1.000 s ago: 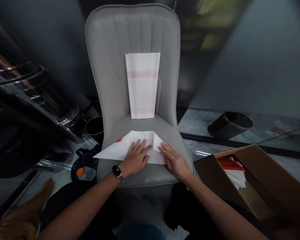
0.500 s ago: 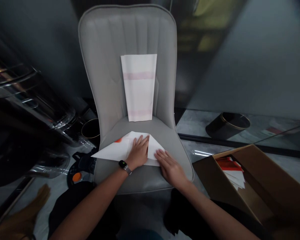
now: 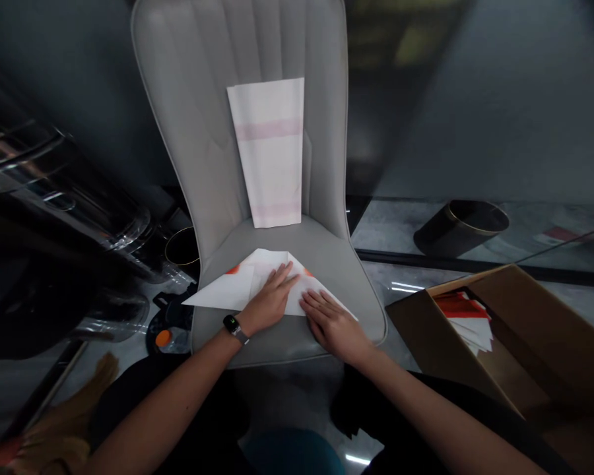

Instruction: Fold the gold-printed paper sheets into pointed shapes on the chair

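Observation:
A folded sheet of white paper (image 3: 228, 290) with orange-red patches lies on the seat of a grey chair (image 3: 321, 237). Its outline is a wide shape with a flat top and a long point at each side. Flat on its middle rests my left hand (image 3: 270, 300), fingers stretched out, a watch (image 3: 232, 325) on the wrist. My right hand (image 3: 334, 326) presses with straight fingers on the right part of the sheet. Against the backrest leans a tall white folded paper (image 3: 272, 165) with pale pink bands, apart from both hands.
On the floor at right stands an open cardboard box (image 3: 495, 376) with folded white and red papers (image 3: 468, 323) inside. Behind it is a black bin (image 3: 460, 231). Another dark bin (image 3: 181, 247) and an orange cap (image 3: 163, 338) sit left of the chair.
The sheet's right side now lies folded flat, with a pointed right end and an orange patch showing. My hands stay pressed on it. The view has tilted slightly downward.

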A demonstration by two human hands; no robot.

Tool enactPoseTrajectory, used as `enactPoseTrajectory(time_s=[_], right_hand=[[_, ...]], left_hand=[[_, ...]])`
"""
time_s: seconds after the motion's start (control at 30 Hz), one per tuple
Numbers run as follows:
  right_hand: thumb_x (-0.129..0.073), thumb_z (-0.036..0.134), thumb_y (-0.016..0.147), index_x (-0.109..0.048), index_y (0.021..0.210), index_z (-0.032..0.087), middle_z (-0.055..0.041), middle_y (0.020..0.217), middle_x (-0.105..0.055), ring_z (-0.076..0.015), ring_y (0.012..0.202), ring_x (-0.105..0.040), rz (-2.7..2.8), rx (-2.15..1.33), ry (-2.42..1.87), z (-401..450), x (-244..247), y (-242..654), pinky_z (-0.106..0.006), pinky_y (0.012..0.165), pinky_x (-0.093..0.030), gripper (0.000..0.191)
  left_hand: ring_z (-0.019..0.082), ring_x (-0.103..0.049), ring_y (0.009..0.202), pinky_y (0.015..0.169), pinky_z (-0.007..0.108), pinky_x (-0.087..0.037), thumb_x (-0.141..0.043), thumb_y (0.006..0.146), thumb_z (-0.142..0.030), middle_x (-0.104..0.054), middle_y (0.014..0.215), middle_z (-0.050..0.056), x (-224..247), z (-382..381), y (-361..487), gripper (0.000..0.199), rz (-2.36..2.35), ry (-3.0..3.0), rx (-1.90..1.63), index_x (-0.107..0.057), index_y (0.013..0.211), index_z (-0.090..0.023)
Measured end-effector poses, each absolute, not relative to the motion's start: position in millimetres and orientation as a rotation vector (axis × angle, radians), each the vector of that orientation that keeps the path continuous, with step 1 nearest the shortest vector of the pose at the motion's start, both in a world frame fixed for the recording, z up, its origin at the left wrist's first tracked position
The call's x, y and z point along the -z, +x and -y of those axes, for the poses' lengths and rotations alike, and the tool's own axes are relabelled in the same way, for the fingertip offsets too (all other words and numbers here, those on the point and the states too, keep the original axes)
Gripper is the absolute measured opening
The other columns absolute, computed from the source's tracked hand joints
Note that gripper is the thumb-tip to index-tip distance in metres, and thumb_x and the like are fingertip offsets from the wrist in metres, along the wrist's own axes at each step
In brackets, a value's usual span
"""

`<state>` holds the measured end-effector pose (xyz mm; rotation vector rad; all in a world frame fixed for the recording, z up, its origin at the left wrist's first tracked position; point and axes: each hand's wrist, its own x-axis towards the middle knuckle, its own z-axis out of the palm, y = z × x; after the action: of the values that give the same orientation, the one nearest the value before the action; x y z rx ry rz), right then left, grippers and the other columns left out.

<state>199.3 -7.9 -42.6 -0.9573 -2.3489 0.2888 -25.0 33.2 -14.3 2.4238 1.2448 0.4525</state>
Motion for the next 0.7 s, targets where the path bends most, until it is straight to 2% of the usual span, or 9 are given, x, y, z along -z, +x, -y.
enactPoseTrajectory(time_s=[0.13, 0.27, 0.5, 0.7], right_hand=[[-0.050, 0.008, 0.096, -0.058, 0.144, 0.018, -0.0121, 0.144, -0.062, -0.0263, 0.138, -0.054, 2.350, -0.326, -0.914, 8.2, 45.7, 200.2, -0.053, 0.119, -0.043, 0.050], [-0.054, 0.012, 0.097, -0.056, 0.146, 0.022, -0.0098, 0.143, -0.062, -0.0251, 0.137, -0.056, 2.306, -0.357, -0.918, 8.5, 43.6, 201.0, -0.052, 0.119, -0.043, 0.051], [-0.052, 0.017, 0.099, -0.057, 0.145, 0.019, -0.0103, 0.143, -0.062, -0.0251, 0.139, -0.054, 2.323, -0.317, -0.952, 12.6, 42.6, 197.5, -0.052, 0.120, -0.042, 0.046], [-0.049, 0.017, 0.101, -0.058, 0.144, 0.016, -0.0107, 0.144, -0.062, -0.0247, 0.140, -0.053, 2.335, -0.290, -0.959, 13.2, 43.2, 197.1, -0.051, 0.121, -0.042, 0.044]], left_hand=[[0.022, -0.018, 0.158, 0.128, 0.050, -0.025, -0.030, 0.104, -0.018, -0.021, 0.171, 0.008, 15.1, -36.2, -28.0, 0.050, -1.285, 2.367, -0.517, -0.045, 0.152, -0.021], [0.024, -0.016, 0.158, 0.128, 0.053, -0.024, -0.031, 0.104, -0.018, -0.023, 0.170, 0.009, 19.2, -38.4, -29.5, 0.051, -1.233, 2.458, -0.474, -0.042, 0.154, -0.021], [0.025, -0.012, 0.158, 0.127, 0.053, -0.024, -0.029, 0.104, -0.017, -0.027, 0.169, 0.012, 27.9, -42.2, -30.9, 0.053, -1.231, 2.523, -0.376, -0.037, 0.157, -0.019], [0.026, -0.012, 0.158, 0.128, 0.051, -0.021, -0.026, 0.108, -0.027, -0.029, 0.168, 0.013, 26.1, -43.0, -28.2, 0.051, -1.249, 2.529, -0.348, -0.035, 0.157, -0.016]])
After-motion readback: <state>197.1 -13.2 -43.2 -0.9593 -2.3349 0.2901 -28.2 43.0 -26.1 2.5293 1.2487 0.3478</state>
